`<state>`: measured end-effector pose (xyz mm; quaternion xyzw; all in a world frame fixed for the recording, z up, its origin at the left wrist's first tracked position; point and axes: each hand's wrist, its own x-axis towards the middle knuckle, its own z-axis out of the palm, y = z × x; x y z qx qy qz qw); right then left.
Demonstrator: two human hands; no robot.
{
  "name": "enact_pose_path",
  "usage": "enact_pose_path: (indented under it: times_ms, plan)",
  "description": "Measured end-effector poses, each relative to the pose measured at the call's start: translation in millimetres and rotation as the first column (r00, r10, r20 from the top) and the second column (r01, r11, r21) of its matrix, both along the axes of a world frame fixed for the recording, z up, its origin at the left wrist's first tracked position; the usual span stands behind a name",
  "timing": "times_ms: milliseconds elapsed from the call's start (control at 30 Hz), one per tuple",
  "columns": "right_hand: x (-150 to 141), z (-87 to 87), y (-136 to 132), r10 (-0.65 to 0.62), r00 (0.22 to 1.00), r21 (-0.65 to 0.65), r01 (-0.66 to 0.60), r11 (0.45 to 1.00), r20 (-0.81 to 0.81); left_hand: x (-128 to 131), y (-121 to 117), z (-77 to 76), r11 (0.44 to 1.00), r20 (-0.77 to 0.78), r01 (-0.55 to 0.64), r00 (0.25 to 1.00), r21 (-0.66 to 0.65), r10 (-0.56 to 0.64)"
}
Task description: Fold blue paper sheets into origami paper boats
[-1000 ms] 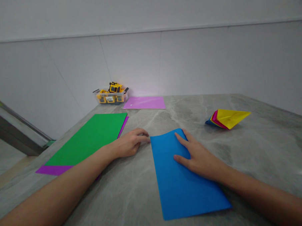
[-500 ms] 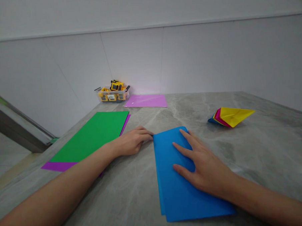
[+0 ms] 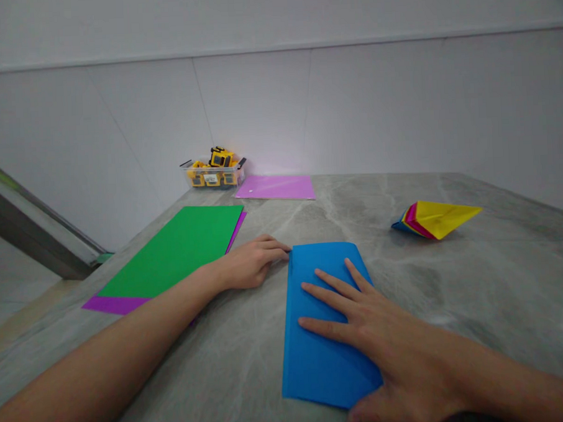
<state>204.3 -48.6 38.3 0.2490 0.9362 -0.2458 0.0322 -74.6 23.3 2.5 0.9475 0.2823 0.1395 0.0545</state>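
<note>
A folded sheet of blue paper (image 3: 315,346) lies on the table, its layers nearly lined up along the left edge. My right hand (image 3: 380,331) rests flat over the paper's right part, fingers spread and pointing left. At the paper's far left corner, my left hand (image 3: 258,260) has its fingers bent together, pinching or pressing that corner; the exact grip is partly hidden. Under my left forearm and beyond it lies a green sheet (image 3: 175,247) on top of a purple sheet (image 3: 112,304).
A folded paper piece in yellow, pink and blue (image 3: 443,219) sits to the right on the grey marbled table (image 3: 356,211). Near the wall are a pink-violet pack of paper (image 3: 278,187) and a clear box (image 3: 212,176) of yellow toy vehicles.
My right hand has moved nearer and spread wider over the blue paper. The upper layer has swung round, so its near end shifted left over the lower layer. My left hand stays at the corner.
</note>
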Motion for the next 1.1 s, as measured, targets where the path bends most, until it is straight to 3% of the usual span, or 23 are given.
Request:
enact_pose_path:
  times_ms: [267,467,600,833,1100]
  plan:
    - [-2,0.3,1,0.003,1.000,0.010,-0.003,1.000,-0.001,2,-3,3.6,1.000,-0.011,-0.021,1.000,-0.020,0.021]
    - [-2,-4.4,1,0.022,0.999,0.045,-0.021,0.999,-0.027,18,-27,3.9,0.977,-0.113,-0.208,0.973,-0.049,0.201]
    - [-3,-6.7,2,0.029,0.999,0.050,-0.027,0.998,-0.037,23,-38,1.6,0.955,-0.181,-0.281,0.949,-0.101,0.260]
    - [-6,-4.2,4,0.052,0.998,0.042,-0.050,0.998,-0.030,23,-37,7.8,0.934,-0.183,-0.315,0.941,-0.170,0.284]
    - [-3,-1.9,8,0.095,0.994,0.063,-0.092,0.994,-0.046,16,-34,2.9,0.907,-0.193,-0.362,0.926,-0.215,0.324]
